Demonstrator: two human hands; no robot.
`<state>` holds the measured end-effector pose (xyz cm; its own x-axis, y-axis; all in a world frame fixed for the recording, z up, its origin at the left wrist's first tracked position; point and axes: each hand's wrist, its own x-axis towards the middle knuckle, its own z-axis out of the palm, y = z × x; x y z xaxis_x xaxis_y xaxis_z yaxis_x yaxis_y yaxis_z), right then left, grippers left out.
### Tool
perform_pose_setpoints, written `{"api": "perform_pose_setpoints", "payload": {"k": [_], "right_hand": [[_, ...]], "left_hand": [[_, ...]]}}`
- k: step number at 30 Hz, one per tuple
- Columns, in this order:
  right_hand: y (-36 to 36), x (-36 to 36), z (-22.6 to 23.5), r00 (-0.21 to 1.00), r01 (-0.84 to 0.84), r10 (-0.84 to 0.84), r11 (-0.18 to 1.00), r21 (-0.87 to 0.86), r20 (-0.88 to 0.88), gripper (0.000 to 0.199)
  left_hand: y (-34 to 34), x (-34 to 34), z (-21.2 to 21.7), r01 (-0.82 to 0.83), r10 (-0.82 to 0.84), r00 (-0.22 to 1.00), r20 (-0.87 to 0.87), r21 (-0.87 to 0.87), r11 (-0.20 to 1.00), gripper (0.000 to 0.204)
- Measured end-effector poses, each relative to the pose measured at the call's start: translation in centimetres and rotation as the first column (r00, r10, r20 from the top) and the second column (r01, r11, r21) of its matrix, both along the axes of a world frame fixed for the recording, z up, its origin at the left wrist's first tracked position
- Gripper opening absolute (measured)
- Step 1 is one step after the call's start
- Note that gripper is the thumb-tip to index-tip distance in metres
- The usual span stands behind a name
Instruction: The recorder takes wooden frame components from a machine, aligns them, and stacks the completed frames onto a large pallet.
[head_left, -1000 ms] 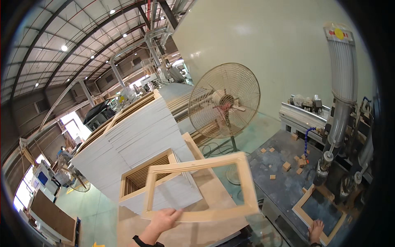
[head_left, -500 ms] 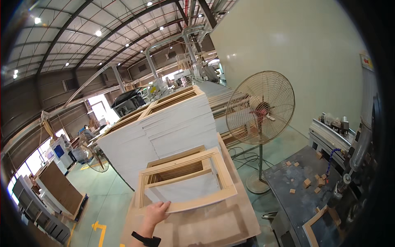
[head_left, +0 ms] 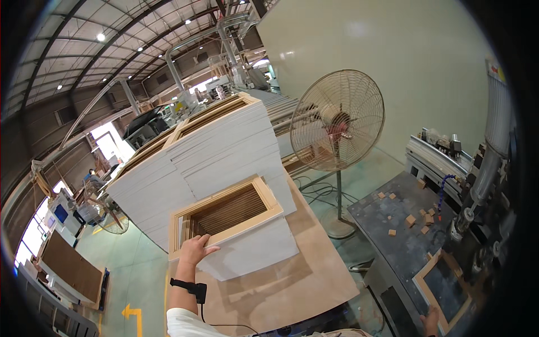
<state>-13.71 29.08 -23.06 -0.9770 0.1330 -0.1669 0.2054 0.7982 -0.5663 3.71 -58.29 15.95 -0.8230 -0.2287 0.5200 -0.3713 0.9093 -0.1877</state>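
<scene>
A stack of rectangular wooden frames (head_left: pixel 268 216) with white sides stands on a brown board (head_left: pixel 331 269) in front of me. My left hand (head_left: pixel 196 250) is closed over the near rail of the top frame, toward its left corner, with the thumb lying along the wood. At the lower right, my right hand (head_left: pixel 430 321) grips the near edge of a single wooden frame (head_left: pixel 418 281) that lies on a dark machine table (head_left: pixel 368 216). Part of that hand is cut off by the picture's dark rim.
Behind the stack rises a larger pile of white-sided frames (head_left: pixel 224 146). A caged pedestal fan (head_left: pixel 337 121) stands to its right. Small wood blocks (head_left: pixel 411 220) lie scattered on the machine table. Brown panels (head_left: pixel 73 261) lean at the far left.
The frame in my left hand has come down from a tilt and now lies level on the stack. My right hand has come into view at the frame on the machine table. The view has shifted right.
</scene>
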Motion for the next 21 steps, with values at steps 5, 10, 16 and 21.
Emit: {"api": "perform_pose_setpoints", "payload": {"k": [5,10,16,21], "right_hand": [[-3.2,4.2,8.0,0.946,-0.322,0.307,0.928,0.186,0.106,0.043],[1.3,13.0,8.9,0.990,0.116,-0.094,0.967,0.227,-0.106,0.062],[-2.5,29.8,22.5,0.738,0.669,-0.518,0.644,0.372,-0.432,0.075],[-9.3,51.6,16.6,0.542,0.811,-0.790,0.405,0.422,-0.285,0.088]], "left_hand": [[-2.1,-0.9,-2.5,-0.039,0.032,0.996,0.088,0.087,0.995,0.048],[-3.3,-2.5,-3.2,0.126,-0.119,0.990,-0.079,0.097,0.987,0.045],[-2.1,-2.0,-5.7,-0.032,0.075,0.968,-0.238,0.181,0.983,0.074],[10.6,-14.3,-16.2,0.580,-0.044,0.788,-0.614,0.718,0.384,0.058]]}}
